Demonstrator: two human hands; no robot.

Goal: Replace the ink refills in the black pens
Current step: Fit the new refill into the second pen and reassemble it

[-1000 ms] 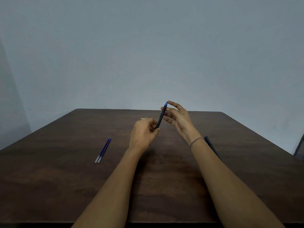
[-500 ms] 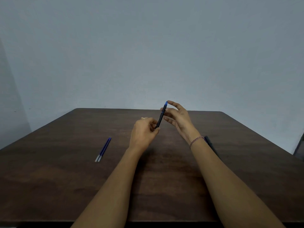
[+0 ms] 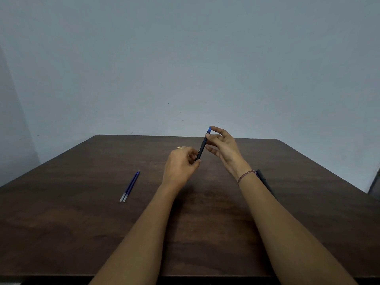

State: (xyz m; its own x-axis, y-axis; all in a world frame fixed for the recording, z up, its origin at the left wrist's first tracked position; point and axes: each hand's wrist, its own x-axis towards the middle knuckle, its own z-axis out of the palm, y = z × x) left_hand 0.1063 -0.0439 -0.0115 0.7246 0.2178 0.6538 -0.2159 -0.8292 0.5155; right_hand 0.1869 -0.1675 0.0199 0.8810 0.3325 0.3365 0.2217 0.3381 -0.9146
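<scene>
A black pen (image 3: 202,146) with a blue top end is held nearly upright above the middle of the table. My left hand (image 3: 181,164) grips its lower end. My right hand (image 3: 223,147) pinches its blue top between thumb and forefinger, the other fingers spread. Two blue ink refills (image 3: 130,186) lie side by side on the table to the left. A second black pen (image 3: 265,181) lies on the table behind my right forearm, partly hidden by it.
The dark brown wooden table (image 3: 82,223) fills the lower half of the view, its far edge meeting a plain grey wall. A dark object (image 3: 375,185) shows at the right edge beyond the table.
Almost nothing differs; my right fingers have shifted slightly on the blue top of the pen. The refills and the other pen have not moved.
</scene>
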